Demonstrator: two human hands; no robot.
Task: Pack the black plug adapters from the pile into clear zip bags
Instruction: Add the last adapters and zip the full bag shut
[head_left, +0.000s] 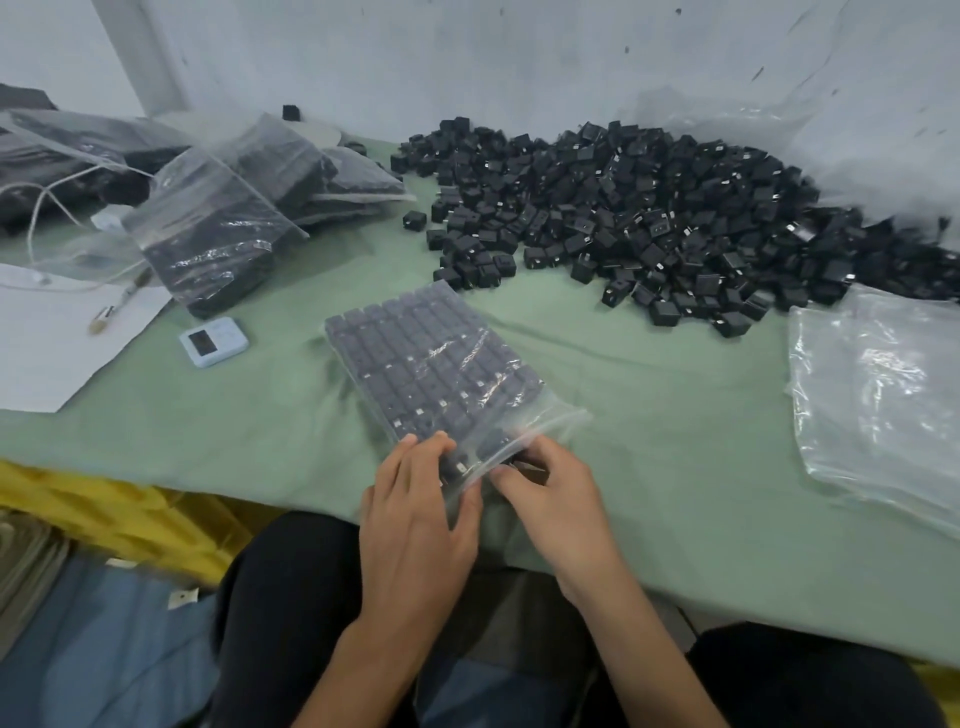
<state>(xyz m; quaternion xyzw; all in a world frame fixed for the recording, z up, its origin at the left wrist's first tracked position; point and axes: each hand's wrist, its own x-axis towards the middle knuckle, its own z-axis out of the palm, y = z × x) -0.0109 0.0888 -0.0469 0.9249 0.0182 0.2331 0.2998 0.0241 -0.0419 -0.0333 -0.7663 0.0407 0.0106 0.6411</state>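
A clear zip bag (431, 364) filled with rows of black plug adapters lies flat on the green table cloth (649, 415), its open end toward me. My left hand (415, 514) holds the bag's near edge, fingers on top of the plastic. My right hand (550, 493) pinches the bag's mouth beside it. A large pile of loose black plug adapters (649, 208) spreads across the far right of the table.
Several filled zip bags (218, 234) are stacked at the far left. A stack of empty clear bags (878, 395) lies at the right. A small blue timer (214, 341), a white sheet (47, 343) and a white cable (52, 202) lie left. Yellow crates (119, 514) stand below the table.
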